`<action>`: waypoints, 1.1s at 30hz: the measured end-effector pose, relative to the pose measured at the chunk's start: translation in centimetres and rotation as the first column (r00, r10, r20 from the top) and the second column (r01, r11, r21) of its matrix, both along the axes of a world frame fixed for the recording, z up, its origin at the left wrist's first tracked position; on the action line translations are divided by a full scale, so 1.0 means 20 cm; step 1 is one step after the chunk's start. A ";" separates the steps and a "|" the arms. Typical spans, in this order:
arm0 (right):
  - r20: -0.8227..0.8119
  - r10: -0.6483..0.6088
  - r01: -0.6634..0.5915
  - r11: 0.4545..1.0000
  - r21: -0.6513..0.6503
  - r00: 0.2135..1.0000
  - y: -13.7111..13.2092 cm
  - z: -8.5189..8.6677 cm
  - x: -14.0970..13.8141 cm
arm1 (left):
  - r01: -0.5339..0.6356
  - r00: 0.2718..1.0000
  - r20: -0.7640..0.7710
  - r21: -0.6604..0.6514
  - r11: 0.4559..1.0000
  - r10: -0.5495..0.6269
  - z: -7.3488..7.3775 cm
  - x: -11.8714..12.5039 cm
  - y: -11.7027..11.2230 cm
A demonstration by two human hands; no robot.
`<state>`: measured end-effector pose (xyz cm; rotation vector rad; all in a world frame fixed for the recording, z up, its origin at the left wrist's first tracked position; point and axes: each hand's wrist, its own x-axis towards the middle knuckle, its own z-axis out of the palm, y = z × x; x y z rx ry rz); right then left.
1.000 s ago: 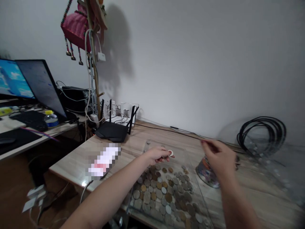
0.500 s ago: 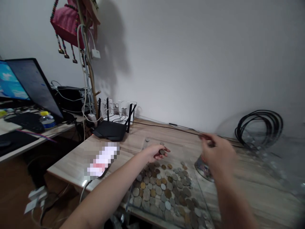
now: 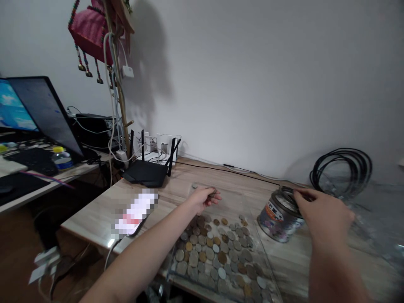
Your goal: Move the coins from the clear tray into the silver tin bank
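Pinching a coin (image 3: 213, 194) in the left hand (image 3: 202, 198), just past the coin pile (image 3: 217, 252) on the surface (image 3: 292, 259). Right hand (image 3: 326, 212) touches the tin (image 3: 277, 216) at its rim; can't tell its grip.

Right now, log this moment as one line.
left hand: pinching coin | right hand: at tin rim | coins: spread on clear tray

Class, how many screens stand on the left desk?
2: a lit blue screen at the far left, a dark screen beside it; more may be cut off.
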<state>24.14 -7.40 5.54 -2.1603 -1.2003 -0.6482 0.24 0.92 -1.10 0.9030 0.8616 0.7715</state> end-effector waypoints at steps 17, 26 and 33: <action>-0.183 0.771 -0.793 0.599 -0.114 0.609 0.19 -0.28 -0.52 | 0.347 0.936 -0.038 -0.050 0.936 -0.349 0.01 0.01 -0.04; 0.038 0.049 -0.054 0.988 0.142 0.998 0.03 -0.02 -0.10 | 0.092 0.995 -0.029 -0.124 0.988 -0.096 0.01 0.00 -0.02; -0.099 0.061 -0.049 0.991 0.121 0.993 0.03 -0.04 0.06 | 0.019 0.999 -0.039 -0.029 0.999 -0.021 0.01 0.01 -0.02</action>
